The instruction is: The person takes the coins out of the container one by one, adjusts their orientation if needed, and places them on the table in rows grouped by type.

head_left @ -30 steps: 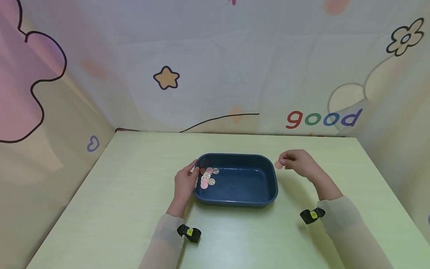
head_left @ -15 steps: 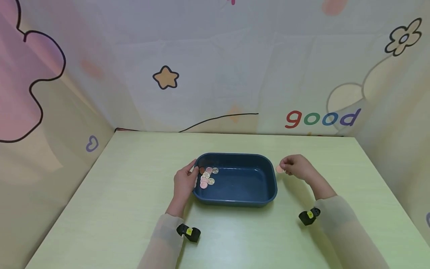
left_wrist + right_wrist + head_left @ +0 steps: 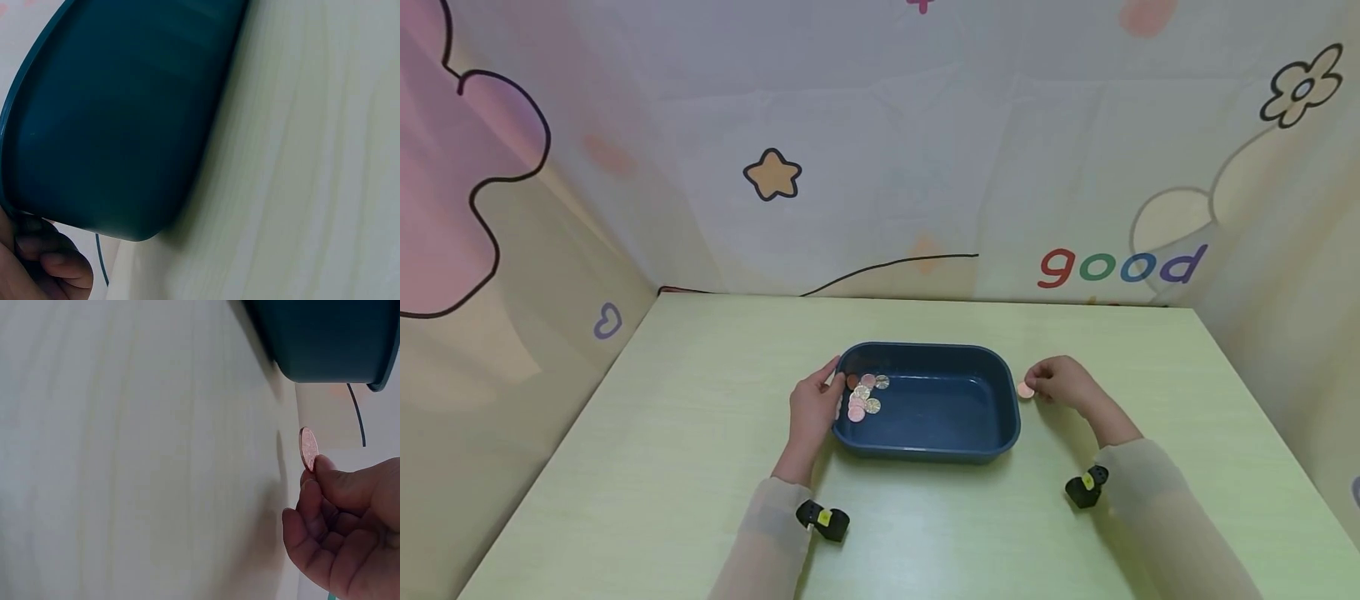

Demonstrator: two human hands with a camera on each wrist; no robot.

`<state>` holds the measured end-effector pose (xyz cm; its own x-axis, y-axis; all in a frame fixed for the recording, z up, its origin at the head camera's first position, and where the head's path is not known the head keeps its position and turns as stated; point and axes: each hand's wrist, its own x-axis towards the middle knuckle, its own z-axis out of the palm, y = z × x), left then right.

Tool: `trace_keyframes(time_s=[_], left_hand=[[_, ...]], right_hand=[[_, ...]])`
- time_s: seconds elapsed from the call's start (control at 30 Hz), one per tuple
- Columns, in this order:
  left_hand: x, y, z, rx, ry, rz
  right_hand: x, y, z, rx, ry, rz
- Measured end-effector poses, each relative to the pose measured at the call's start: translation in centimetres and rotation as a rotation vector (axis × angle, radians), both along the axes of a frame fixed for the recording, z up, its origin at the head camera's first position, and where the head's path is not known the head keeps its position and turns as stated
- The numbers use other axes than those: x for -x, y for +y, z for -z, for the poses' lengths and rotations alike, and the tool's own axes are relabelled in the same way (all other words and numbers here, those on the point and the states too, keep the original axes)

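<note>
A dark blue rectangular basin stands on the table, with several silvery, pinkish and brown coins lying inside at its left end. My left hand grips the basin's left rim, thumb over the edge; in the left wrist view its curled fingers show under the rim. To the right of the basin, my right hand pinches one copper-coloured coin between thumb and fingertips. That coin is held just outside the basin's right wall, above the table, as the right wrist view shows.
The pale wooden table extends around the basin. Behind it hangs a printed cloth backdrop with a star and the word "good". Each wrist carries a small black camera, one on the left and one on the right.
My right hand has come down a little beside the basin, still pinching the copper-coloured coin. The left hand, the basin and the coins inside have stayed in place.
</note>
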<state>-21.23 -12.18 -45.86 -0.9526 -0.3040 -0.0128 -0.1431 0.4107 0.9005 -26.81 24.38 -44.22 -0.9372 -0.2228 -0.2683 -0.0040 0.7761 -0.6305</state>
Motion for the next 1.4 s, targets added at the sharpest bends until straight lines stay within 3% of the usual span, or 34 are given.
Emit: trace_keyframes(time_s=[0.3, 0.57, 1.13, 1.4], left_hand=[[0.4, 0.0, -0.4, -0.001, -0.002, 0.009], [0.4, 0.1, -0.2, 0.005, -0.009, 0.014], [0.2, -0.1, -0.1, -0.001, -0.027, 0.003], [0.0, 0.1, 0.1, -0.007, -0.019, 0.015]], right_hand=[[0.4, -0.1, 0.2, -0.097, 0.055, -0.099], [0.5, -0.3, 0.6, -0.143, 0.022, -0.068], [-0.1, -1.5, 0.8, -0.167, 0.125, -0.048], [-0.3, -1.1, 0.8, -0.149, 0.095, -0.043]])
